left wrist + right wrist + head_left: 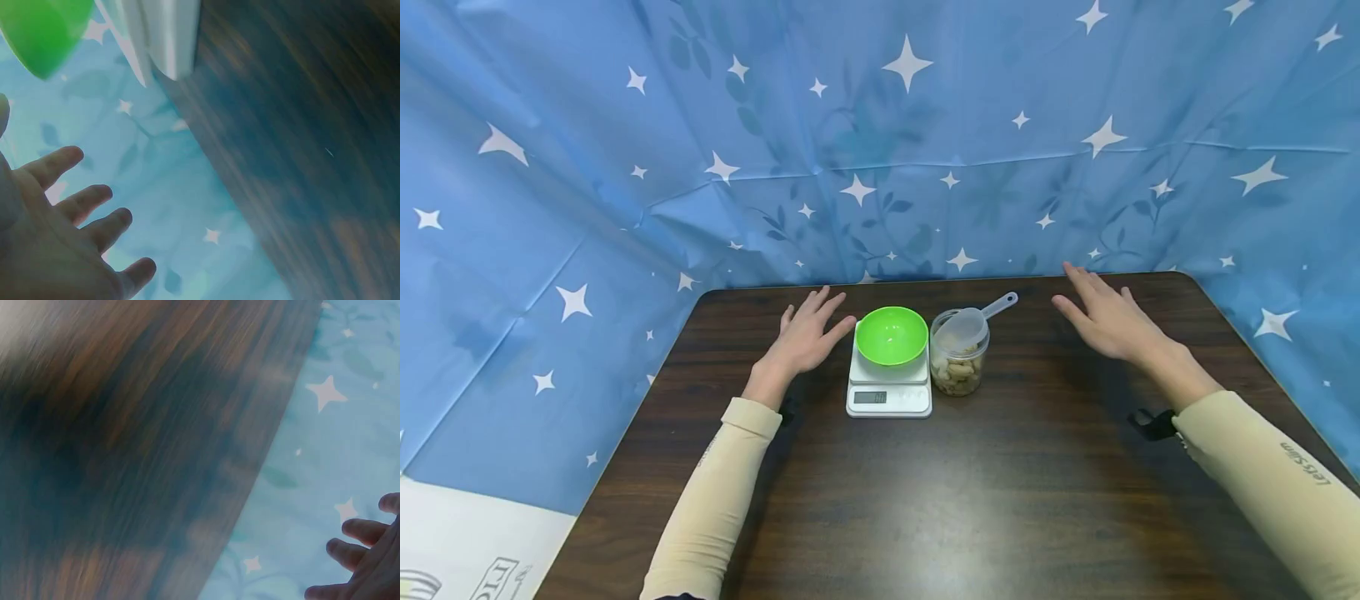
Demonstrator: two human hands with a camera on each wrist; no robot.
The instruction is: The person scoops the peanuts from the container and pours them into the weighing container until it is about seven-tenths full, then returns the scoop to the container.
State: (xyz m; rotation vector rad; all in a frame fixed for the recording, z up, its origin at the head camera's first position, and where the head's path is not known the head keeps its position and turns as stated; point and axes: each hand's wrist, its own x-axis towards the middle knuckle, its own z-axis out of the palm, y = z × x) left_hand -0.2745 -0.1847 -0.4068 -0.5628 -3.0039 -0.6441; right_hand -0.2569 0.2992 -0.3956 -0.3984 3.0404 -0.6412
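A bright green bowl (892, 337) sits on the platform of a white kitchen scale (889, 402), whose small display faces the near side. Against the scale's right side stands a clear jar (956, 379) with pale tan pieces inside, and a translucent scoop (966, 330) lies across its mouth, handle pointing right. My left hand (805, 335) is spread just left of the bowl, holding nothing; in the left wrist view its fingers (94, 203) are apart, with the bowl (44, 31) beyond. Off to the right of the jar, my right hand (1108, 319) is spread over the table, holding nothing.
The dark wooden table (880, 500) ends at a far edge just behind the bowl and jar. A blue curtain (820, 125) with white stars hangs behind it and along the left side. Both forearms wear cream sleeves (711, 492).
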